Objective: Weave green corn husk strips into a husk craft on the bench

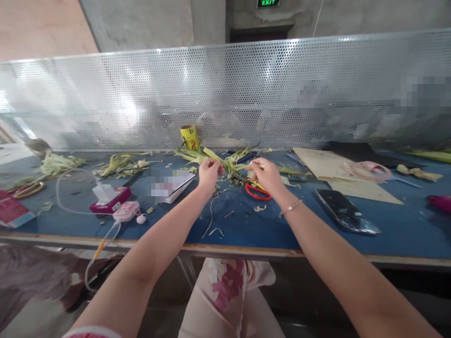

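Note:
Both my hands are over a heap of pale green leaf strips (232,162), which look like corn husk, at the middle of the table. My left hand (208,174) is pinched closed at the heap's left side, on what seems to be a leaf strip. On the right, my right hand (265,176) is also pinched closed, with a pale bit of strip at its fingertips. My fingers partly hide what they hold. Scissors with red handles (257,191) lie just below my right hand, their blades partly covered by leaves.
A yellow can (190,137) stands by the perforated metal screen (246,94). Leaf piles (121,165), a purple box (111,201), a pink case (126,211) and a cable lie left. A phone (347,211), brown paper (327,164) and a pink tape roll (368,172) lie right.

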A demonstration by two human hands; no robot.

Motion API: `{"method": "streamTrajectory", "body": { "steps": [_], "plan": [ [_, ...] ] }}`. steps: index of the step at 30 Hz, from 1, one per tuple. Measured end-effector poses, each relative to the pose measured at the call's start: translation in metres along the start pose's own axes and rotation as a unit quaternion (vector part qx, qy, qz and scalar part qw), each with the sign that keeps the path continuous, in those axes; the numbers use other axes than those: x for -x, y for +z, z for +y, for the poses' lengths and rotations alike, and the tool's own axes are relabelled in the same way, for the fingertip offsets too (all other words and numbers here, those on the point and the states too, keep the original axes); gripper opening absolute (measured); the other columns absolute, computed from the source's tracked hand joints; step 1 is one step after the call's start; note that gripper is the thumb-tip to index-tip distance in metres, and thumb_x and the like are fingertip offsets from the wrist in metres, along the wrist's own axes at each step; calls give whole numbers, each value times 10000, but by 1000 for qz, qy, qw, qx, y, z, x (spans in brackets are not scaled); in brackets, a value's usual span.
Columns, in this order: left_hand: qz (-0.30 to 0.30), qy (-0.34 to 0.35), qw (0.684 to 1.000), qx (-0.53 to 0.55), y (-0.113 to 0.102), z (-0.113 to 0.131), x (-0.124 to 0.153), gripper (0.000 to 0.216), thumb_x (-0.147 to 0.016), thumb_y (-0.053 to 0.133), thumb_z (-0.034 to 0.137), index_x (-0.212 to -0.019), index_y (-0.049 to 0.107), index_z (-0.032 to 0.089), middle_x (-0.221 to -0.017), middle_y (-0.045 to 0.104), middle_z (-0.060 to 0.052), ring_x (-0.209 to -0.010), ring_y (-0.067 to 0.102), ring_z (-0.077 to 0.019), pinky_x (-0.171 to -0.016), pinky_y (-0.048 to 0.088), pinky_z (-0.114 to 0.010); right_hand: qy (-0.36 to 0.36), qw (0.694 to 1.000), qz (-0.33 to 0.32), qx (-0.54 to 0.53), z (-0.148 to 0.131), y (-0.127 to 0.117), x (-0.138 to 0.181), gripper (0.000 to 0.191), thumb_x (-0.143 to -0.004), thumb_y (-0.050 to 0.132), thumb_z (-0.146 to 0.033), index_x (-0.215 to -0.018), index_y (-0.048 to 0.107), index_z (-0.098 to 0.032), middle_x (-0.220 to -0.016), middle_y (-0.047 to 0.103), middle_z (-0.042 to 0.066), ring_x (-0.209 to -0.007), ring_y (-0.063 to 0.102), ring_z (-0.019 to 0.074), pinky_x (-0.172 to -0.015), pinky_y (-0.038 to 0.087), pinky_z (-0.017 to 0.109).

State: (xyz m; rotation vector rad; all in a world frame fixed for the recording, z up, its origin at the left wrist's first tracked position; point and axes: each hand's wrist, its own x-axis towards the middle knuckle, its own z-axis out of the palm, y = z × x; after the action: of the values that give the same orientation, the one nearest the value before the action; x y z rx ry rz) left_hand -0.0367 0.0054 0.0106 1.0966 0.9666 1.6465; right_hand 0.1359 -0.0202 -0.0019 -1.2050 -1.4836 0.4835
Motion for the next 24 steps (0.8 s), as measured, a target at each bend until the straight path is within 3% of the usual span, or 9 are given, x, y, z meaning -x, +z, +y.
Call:
{"method": "streamTrajectory", "body": {
  "steps": [3,5,11,17,20,24],
  "plan": [
    [-11,-3,1000,-20,-1,-4,-2,217,-701,685,224,-636,488,160,-534,529,41,-451,488,-55,-508,445,-204,-6,1000,-8,21,2,1,0,163,-805,507,-357,-791,592,-218,-531,617,4,-461,577,164,-497,461,298],
    [-18,1,999,-49,-2,-8,-4,231,-682,712,252,-642,504,159,-534,524,42,-458,490,-54,-497,442,-194,7,1000,-19,6,3,3,0,170,-804,522,-375,-776,594,-224,-500,589,0,-501,600,183,-507,481,312],
    [-51,31,983,-175,-7,-18,-10,297,-579,791,319,-607,543,157,-550,558,24,-472,524,-71,-492,455,-198,24,995,-60,-79,7,8,-2,172,-803,551,-368,-715,536,-221,-834,704,73,-768,683,218,-623,538,349],
    [-39,22,952,-302,-14,-19,-14,314,-575,786,388,-510,570,169,-453,542,3,-425,531,-116,-487,453,-244,-90,990,-90,55,3,5,4,187,-862,485,-334,-848,626,-212,-1028,714,79,-934,660,225,-804,498,381],
    [-56,-24,957,-282,-15,-21,-16,311,-576,795,355,-482,569,161,-425,537,-6,-412,525,-119,-492,469,-259,-136,978,-135,87,-1,5,8,204,-876,476,-302,-939,653,-221,-1090,702,71,-1000,643,220,-859,473,377],
    [-60,-106,981,-152,-12,-20,-16,293,-574,810,234,-489,547,137,-447,550,-16,-425,532,-104,-507,491,-256,-148,971,-160,102,-5,5,11,204,-877,474,-277,-943,659,-223,-1092,701,69,-993,642,218,-861,465,370]
  ]
}}
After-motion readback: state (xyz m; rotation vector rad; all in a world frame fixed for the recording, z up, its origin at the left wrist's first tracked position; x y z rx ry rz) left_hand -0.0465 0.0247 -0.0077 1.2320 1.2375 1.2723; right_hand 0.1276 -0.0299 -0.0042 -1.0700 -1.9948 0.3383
